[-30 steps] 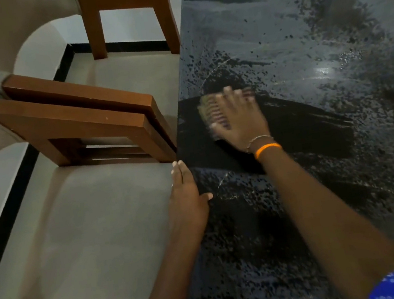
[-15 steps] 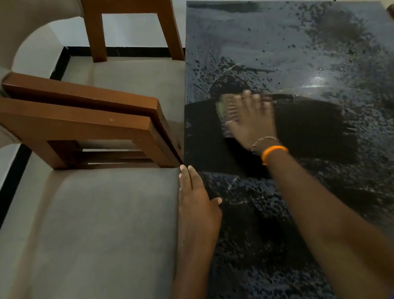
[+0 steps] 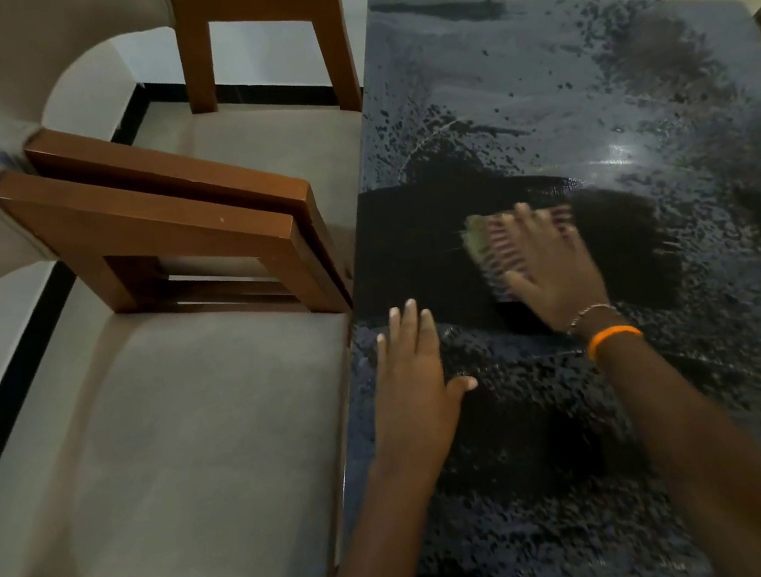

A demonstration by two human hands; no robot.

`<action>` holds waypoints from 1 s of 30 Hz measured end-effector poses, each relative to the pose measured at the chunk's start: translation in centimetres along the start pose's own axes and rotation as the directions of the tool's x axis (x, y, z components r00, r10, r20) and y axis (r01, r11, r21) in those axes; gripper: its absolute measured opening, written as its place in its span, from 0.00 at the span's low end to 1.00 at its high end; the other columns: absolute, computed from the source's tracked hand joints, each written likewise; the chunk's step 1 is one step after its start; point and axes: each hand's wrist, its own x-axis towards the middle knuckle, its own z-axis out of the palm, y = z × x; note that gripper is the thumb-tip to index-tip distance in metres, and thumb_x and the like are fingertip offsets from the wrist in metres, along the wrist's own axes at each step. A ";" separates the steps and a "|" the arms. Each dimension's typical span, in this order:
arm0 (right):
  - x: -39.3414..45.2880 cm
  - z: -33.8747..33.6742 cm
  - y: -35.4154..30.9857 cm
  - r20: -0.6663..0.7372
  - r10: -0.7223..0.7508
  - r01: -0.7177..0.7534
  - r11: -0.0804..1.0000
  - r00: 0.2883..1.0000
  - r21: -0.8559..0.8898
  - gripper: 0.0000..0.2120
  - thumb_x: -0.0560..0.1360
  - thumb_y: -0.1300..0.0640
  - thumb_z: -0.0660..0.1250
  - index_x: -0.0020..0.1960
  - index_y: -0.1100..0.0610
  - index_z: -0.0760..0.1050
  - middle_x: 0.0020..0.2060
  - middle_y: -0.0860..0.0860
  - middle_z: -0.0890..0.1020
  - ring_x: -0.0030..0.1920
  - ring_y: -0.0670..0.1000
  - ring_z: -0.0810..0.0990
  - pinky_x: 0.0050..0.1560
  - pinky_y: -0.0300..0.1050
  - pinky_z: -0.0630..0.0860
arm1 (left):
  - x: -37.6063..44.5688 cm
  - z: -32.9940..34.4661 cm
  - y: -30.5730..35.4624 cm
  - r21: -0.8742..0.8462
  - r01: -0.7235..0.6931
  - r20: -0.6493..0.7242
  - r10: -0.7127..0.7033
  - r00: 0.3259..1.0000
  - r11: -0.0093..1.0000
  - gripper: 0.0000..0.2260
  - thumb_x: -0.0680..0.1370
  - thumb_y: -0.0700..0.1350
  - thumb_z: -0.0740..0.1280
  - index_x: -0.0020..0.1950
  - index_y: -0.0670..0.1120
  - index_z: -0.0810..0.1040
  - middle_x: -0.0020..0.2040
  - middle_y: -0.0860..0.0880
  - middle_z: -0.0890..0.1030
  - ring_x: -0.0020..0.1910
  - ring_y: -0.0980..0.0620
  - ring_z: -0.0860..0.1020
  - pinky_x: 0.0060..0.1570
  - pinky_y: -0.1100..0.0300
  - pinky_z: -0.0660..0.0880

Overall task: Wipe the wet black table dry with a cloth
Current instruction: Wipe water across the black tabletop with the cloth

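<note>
Right now your right hand (image 3: 557,273) lies flat on the cloth (image 3: 492,248), fingers (image 3: 526,224) spread and straight, pressing it onto the black worktop (image 3: 537,95) near the middle of its left half. That hand and the cloth are blurred. The cloth sits inside a dark, smooth band that runs in from the left edge; water beads speckle the surface around it. Your left hand (image 3: 413,381) rests palm down at the near left edge, fingers straight and together, holding nothing. Two wooden armchairs (image 3: 176,238) with beige cushions stand just beside the worktop.
</note>
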 end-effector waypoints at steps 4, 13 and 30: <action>-4.0 -0.7 9.4 -0.046 0.341 -0.339 0.940 0.939 0.046 0.39 0.68 0.40 0.42 0.76 0.57 0.51 0.76 0.57 0.51 0.76 0.59 0.50 0.73 0.60 0.47 | -0.1 1.5 1.2 0.121 -0.022 0.058 0.015 0.998 0.992 0.38 0.76 0.51 0.66 0.77 0.45 0.45 0.78 0.49 0.42 0.76 0.50 0.37 0.71 0.54 0.34; -3.5 0.3 5.0 -0.050 0.405 -0.402 0.914 0.913 0.057 0.32 0.78 0.45 0.52 0.76 0.56 0.47 0.77 0.56 0.48 0.76 0.58 0.47 0.74 0.60 0.43 | -0.5 2.6 2.4 0.177 0.001 0.066 -0.013 0.998 0.984 0.39 0.76 0.51 0.65 0.76 0.44 0.42 0.78 0.48 0.41 0.76 0.49 0.37 0.72 0.53 0.36; -12.0 -0.1 17.7 -0.037 0.185 -0.182 0.981 0.982 0.059 0.37 0.69 0.39 0.42 0.76 0.52 0.52 0.76 0.52 0.53 0.76 0.56 0.52 0.73 0.57 0.48 | -1.0 10.4 13.8 0.184 -0.085 -0.002 0.087 0.996 0.979 0.30 0.80 0.48 0.60 0.77 0.44 0.48 0.78 0.49 0.49 0.76 0.48 0.40 0.73 0.52 0.40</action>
